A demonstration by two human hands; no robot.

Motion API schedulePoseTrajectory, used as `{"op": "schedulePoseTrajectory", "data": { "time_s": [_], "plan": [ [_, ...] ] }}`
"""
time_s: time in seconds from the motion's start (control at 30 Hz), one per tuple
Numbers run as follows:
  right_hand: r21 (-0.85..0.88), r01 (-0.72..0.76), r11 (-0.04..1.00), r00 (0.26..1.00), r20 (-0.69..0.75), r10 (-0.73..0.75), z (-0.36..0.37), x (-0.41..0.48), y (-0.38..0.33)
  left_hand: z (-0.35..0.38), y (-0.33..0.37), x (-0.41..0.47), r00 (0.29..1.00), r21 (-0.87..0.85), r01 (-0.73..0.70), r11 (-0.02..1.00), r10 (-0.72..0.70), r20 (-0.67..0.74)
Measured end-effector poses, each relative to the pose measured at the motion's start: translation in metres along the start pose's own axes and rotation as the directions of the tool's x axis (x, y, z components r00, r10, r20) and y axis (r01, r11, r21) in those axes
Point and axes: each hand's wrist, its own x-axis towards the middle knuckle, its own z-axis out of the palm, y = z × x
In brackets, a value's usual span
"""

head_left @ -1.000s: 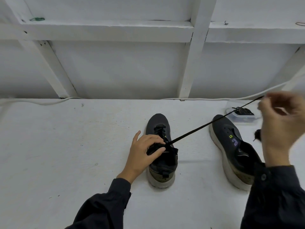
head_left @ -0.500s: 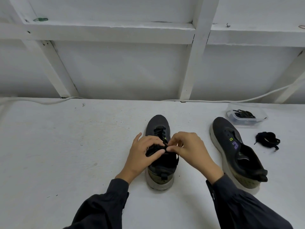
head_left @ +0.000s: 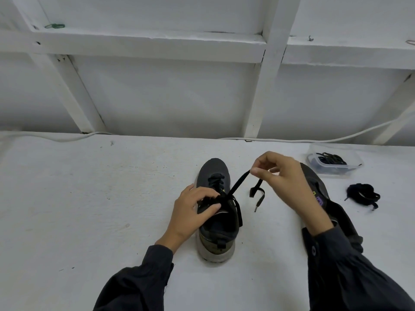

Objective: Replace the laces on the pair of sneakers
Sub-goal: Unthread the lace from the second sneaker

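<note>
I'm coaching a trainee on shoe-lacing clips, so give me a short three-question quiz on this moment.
1. True or false: the right hand pinches the black lace.
2. Which lies nearer the back wall: A) the clear container or B) the loose lace bundle?
3. Fill in: the left hand holds the sneaker that stands on the person's ____ side.
Key: 1 true; 2 A; 3 left.
</note>
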Motion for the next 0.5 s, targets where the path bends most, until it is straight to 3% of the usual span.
{"op": "schedulePoseTrajectory", "data": {
  "time_s": [0.1,0.2,0.33,0.5],
  "plan": [
    [-0.274,0.060,0.960,0.984,-0.145,-0.103,0.012,-0.006,0.011,-0.002,0.003,0.002,0.996,-0.066,0.071,0.995,-0.075,-0.052],
    [-0.158,0.107,0.982,0.993,-0.036,-0.114,0.027,-0.019,0.017,-0.009,0.009,0.006,0.990,-0.157,0.104,0.982,-0.117,-0.075],
    [-0.070,-0.011,0.997,0.981,0.191,0.024,0.048,-0.032,0.029,-0.027,0.017,0.022,0.981,-0.217,0.123,0.968,-0.152,-0.124],
    [0.003,-0.082,0.997,0.969,0.235,0.080,0.053,-0.034,0.038,-0.058,0.007,0.043,0.821,-0.252,0.280,0.926,-0.367,-0.438]
  ]
}}
